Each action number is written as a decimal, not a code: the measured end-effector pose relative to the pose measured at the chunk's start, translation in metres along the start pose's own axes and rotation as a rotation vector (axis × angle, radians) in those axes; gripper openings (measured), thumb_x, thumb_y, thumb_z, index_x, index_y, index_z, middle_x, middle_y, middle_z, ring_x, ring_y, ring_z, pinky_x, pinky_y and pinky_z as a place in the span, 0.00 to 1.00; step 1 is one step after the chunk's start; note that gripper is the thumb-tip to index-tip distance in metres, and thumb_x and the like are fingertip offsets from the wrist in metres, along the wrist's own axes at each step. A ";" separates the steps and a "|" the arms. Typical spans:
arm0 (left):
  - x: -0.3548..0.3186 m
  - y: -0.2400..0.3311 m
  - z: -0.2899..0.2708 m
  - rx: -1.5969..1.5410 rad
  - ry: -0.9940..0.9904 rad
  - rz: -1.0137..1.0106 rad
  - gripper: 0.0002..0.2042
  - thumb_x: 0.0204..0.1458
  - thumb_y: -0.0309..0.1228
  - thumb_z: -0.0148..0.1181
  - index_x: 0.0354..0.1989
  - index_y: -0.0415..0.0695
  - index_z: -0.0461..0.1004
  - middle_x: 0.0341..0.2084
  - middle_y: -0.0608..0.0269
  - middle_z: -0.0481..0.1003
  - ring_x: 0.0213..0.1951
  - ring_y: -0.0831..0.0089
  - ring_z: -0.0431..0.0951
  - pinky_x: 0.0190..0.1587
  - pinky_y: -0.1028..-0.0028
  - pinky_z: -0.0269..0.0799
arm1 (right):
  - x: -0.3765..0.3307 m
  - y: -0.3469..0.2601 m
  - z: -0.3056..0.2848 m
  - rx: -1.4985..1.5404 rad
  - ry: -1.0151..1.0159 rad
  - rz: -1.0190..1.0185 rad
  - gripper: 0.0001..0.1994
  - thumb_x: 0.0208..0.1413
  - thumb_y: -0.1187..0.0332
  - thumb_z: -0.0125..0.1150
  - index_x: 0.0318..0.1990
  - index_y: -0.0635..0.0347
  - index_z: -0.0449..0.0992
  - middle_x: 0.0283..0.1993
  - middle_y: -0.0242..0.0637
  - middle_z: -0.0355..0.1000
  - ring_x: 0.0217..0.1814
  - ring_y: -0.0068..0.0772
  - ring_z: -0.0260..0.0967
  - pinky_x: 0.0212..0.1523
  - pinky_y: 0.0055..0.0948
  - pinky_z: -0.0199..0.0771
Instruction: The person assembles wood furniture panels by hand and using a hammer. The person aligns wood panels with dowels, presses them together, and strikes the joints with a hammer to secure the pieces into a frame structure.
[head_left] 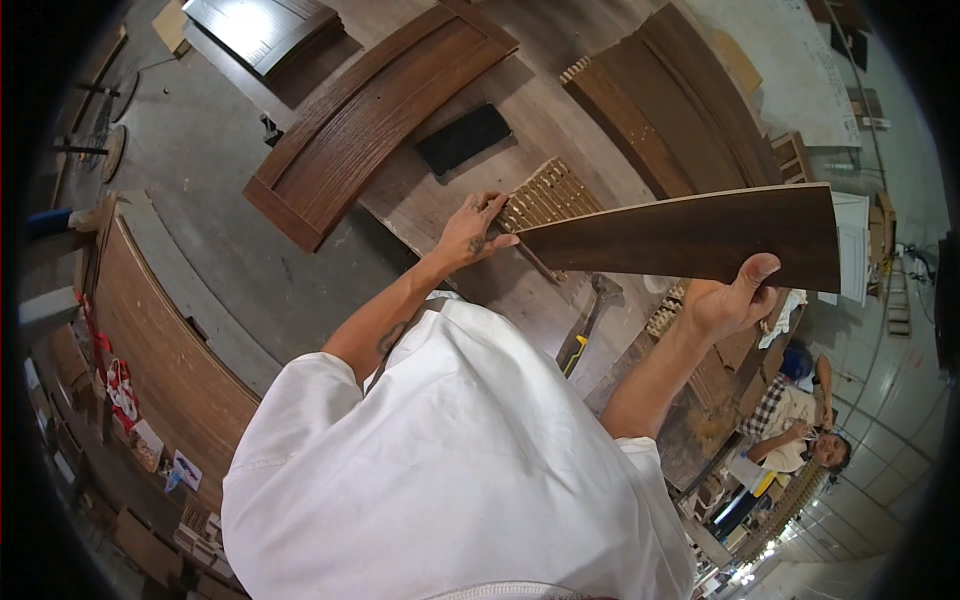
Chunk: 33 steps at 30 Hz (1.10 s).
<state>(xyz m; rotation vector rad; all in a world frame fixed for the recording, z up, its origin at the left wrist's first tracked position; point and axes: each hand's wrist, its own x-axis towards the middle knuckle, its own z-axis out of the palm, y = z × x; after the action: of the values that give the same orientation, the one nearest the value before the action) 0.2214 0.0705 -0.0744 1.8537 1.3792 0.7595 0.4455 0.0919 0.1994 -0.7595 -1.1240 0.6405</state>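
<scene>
White fabric of the person's shirt (pixel 450 460) fills the foreground; beyond, a workbench (pixel 440 200) bears a framed door panel (pixel 370 115). Both hands hold a dark veneer strip (pixel 690 235) above it — left hand (pixel 475 232) pinching one end, right hand (pixel 730 300) fingers curled beneath — hammer (pixel 590 320) below.

one dark wood panel (pixel 690 235), one door frame (pixel 375 115), one black slab (pixel 463 138), two hands.

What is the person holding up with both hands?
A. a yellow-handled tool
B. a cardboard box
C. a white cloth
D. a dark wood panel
D: the left hand grips one end of the dark wood panel and the right hand supports its lower edge, lifted above the bench.
</scene>
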 end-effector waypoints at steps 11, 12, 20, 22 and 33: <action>0.001 0.001 0.001 -0.028 0.010 -0.013 0.38 0.44 0.51 0.64 0.59 0.37 0.64 0.55 0.51 0.64 0.53 0.53 0.64 0.56 0.62 0.64 | -0.007 0.001 -0.002 -0.069 0.084 -0.026 0.16 0.56 0.65 0.62 0.47 0.66 0.72 0.49 0.41 0.72 0.46 0.35 0.71 0.51 0.39 0.76; 0.002 0.001 0.001 -0.032 0.012 -0.012 0.38 0.44 0.50 0.65 0.59 0.37 0.64 0.55 0.52 0.64 0.53 0.53 0.64 0.56 0.62 0.64 | -0.008 0.001 -0.002 -0.061 0.098 -0.026 0.16 0.56 0.65 0.62 0.47 0.66 0.72 0.49 0.41 0.72 0.46 0.35 0.71 0.51 0.39 0.76; 0.001 0.001 0.001 -0.043 0.003 -0.034 0.37 0.45 0.50 0.64 0.59 0.36 0.64 0.56 0.52 0.64 0.53 0.53 0.64 0.56 0.61 0.64 | -0.024 0.000 -0.005 -0.098 0.093 -0.070 0.24 0.56 0.63 0.63 0.56 0.65 0.66 0.55 0.44 0.68 0.51 0.38 0.69 0.54 0.43 0.74; 0.000 0.001 0.001 -0.057 -0.020 -0.046 0.37 0.45 0.51 0.64 0.60 0.39 0.64 0.57 0.50 0.63 0.55 0.52 0.63 0.58 0.61 0.62 | -0.038 -0.003 0.004 -0.153 0.149 -0.111 0.26 0.56 0.63 0.63 0.58 0.65 0.64 0.57 0.44 0.67 0.52 0.39 0.69 0.54 0.44 0.73; -0.002 0.041 -0.026 -0.215 0.106 0.235 0.41 0.44 0.48 0.67 0.65 0.41 0.58 0.57 0.50 0.62 0.57 0.51 0.62 0.60 0.59 0.60 | -0.075 -0.006 -0.011 -0.119 0.211 -0.123 0.29 0.56 0.62 0.63 0.63 0.58 0.58 0.62 0.41 0.61 0.57 0.35 0.63 0.58 0.42 0.67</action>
<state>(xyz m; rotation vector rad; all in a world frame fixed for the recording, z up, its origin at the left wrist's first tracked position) 0.2231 0.0652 -0.0257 1.8440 1.1042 1.0943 0.4338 0.0282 0.1604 -0.8326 -1.0123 0.3828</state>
